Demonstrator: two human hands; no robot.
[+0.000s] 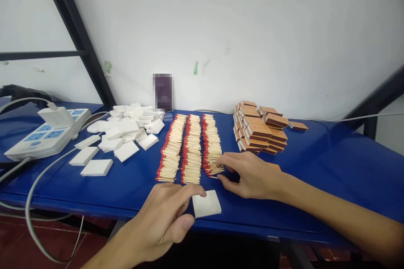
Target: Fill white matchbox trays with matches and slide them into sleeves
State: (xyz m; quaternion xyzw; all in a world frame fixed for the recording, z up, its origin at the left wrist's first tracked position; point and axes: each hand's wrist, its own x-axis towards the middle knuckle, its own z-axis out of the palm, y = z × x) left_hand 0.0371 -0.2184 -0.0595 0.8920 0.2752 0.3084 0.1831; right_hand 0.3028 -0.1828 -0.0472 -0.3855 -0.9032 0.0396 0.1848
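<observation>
matches (193,147): long axes sideways, red-tipped leftward; both hands (167,216) (249,175): thumb, fingers apart

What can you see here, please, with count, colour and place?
Match rows: three, red-tipped, table centre
Boxes: many, white, mostly piled left, one front centre
Matchboxes: many, orange, mostly stacked right
Power strip: one, white, left
Charger: one, white, on power strip
Cables: several, white, mostly left
Pixelated panel: one, purple, against wall
Unclear item: one, black, far left
Table: one, blue, underneath
Wall: one, white, behind
Frame bars: several, black, both sides
Floor: one, red, below
Left hand: one, bare, at front box
Right hand: one, bare, at right match row
</observation>
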